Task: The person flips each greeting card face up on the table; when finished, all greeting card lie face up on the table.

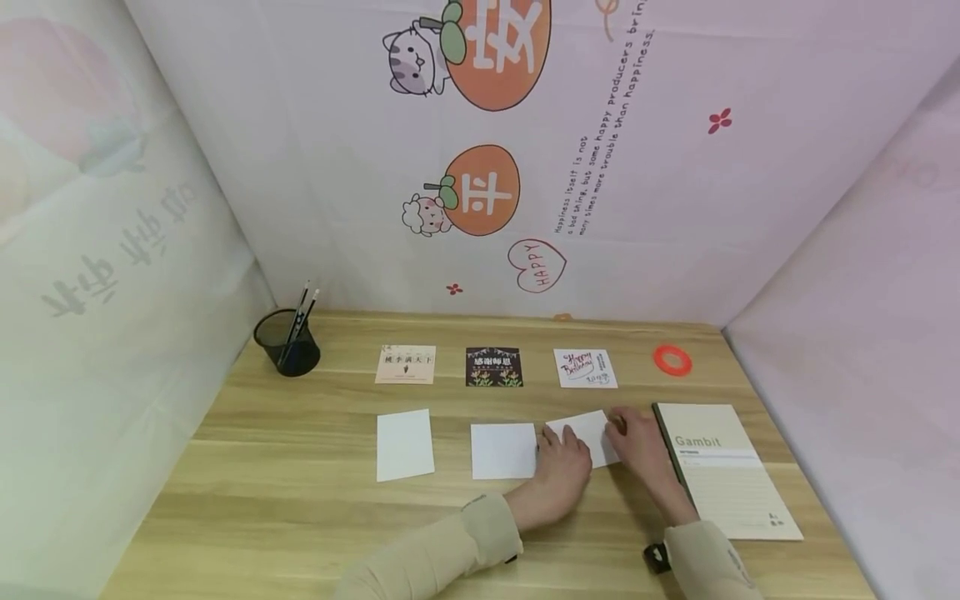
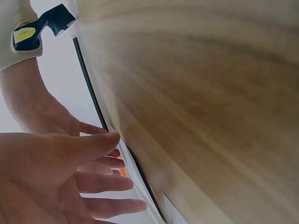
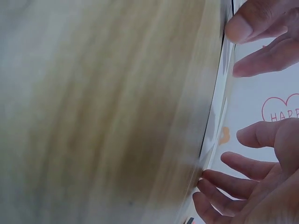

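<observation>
A blank white card (image 1: pixel 585 435) lies slightly turned on the wooden table, between both hands in the head view. At its left end, my left hand (image 1: pixel 562 472) touches it with extended fingers; its thumb stands apart from them in the left wrist view. My right hand (image 1: pixel 643 450) is at the card's right edge, thumb (image 3: pixel 239 30) and forefinger separated in the right wrist view. Immediately left of the left hand is a second white card (image 1: pixel 502 451). Farther left lies a third white card (image 1: pixel 405 445). The card's underside is hidden.
Behind are a cream printed card (image 1: pixel 406 365), a black printed card (image 1: pixel 494 367), a birthday card (image 1: pixel 586 368) and an orange tape ring (image 1: pixel 672 361). A notebook (image 1: pixel 731 475) lies right, near the right forearm. A mesh pen holder (image 1: pixel 300 354) stands back left.
</observation>
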Tool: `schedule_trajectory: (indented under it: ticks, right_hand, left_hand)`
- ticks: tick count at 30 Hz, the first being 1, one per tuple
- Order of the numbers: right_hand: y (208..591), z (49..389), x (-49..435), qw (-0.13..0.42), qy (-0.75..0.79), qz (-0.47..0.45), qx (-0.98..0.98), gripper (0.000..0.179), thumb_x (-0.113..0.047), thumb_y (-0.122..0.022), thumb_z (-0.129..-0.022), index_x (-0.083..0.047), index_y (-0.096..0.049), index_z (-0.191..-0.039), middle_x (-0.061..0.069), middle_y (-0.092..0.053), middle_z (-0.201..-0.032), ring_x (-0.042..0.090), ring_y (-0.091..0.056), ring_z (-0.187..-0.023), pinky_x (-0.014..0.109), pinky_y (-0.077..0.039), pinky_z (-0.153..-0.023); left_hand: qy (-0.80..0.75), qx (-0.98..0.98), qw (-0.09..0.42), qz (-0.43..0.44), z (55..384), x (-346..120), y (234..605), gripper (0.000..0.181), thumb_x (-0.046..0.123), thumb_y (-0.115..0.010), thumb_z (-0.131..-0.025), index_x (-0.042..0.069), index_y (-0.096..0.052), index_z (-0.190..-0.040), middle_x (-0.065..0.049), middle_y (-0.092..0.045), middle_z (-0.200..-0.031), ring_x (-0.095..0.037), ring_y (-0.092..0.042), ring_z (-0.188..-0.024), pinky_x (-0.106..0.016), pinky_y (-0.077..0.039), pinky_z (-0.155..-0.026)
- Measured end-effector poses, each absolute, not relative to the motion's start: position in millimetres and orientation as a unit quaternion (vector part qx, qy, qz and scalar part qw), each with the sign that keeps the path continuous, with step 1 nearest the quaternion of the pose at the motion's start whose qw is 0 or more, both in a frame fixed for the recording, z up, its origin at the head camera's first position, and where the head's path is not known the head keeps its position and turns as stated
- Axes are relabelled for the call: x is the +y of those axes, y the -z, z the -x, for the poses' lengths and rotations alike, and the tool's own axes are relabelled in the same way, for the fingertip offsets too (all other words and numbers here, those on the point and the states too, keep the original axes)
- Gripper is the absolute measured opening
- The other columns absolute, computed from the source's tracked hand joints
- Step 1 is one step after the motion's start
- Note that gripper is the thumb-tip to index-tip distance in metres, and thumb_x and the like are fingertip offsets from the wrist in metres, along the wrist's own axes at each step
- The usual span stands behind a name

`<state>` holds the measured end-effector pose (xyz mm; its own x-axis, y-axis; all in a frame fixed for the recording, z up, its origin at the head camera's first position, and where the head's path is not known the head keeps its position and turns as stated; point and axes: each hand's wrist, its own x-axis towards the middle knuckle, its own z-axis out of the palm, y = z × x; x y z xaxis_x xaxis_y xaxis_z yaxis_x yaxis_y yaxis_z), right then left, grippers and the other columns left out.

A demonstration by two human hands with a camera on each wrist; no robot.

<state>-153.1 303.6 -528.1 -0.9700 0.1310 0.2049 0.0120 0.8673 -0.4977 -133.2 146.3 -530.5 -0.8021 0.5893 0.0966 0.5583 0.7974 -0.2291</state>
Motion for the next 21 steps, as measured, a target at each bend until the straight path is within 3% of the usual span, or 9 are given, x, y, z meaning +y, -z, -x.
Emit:
schedule_trajectory:
  ticks: [5,13,21]
  right_hand:
    - [530.2,153.4,303.0,0.122,-0.249,0.039,-0.96,0.028,-0.01,-0.063,-0.087,0.007,-0.065,-0.109,0.023,-0.068,-0.093,0.034,-0.064,-0.082,0.05,-0.049,-0.075]
    - [529.3,151.9,301.9,0.09,-0.26,0.051,-0.96,0.032,-0.011,-0.061,-0.09,0.008,-0.062,-0.115,0.027,-0.066,-0.106,0.041,-0.062,-0.097,0.052,-0.048,-0.084]
    - [531.6,150.2,302.2,0.095,-0.267,0.046,-0.958,0.033,-0.012,-0.06,-0.09,0.009,-0.062,-0.114,0.028,-0.065,-0.104,0.041,-0.062,-0.094,0.052,-0.048,-0.082]
  left_hand:
    - [-0.091,-0.947,0.077,0.298,133.3,147.6,531.7,0.039,0.045,-0.06,-0.092,0.015,-0.068,-0.117,-0.007,-0.062,-0.124,-0.036,-0.061,-0.106,-0.042,-0.052,-0.085]
    - [-0.092,-0.944,0.074,0.308,132.8,150.2,536.3,0.044,0.053,-0.062,-0.088,0.018,-0.068,-0.114,-0.006,-0.061,-0.125,-0.035,-0.06,-0.108,-0.038,-0.053,-0.081]
    - [-0.086,-0.943,0.064,0.314,133.3,151.8,534.6,0.029,0.039,-0.059,-0.094,0.019,-0.069,-0.113,-0.004,-0.061,-0.125,-0.036,-0.06,-0.108,-0.038,-0.053,-0.08]
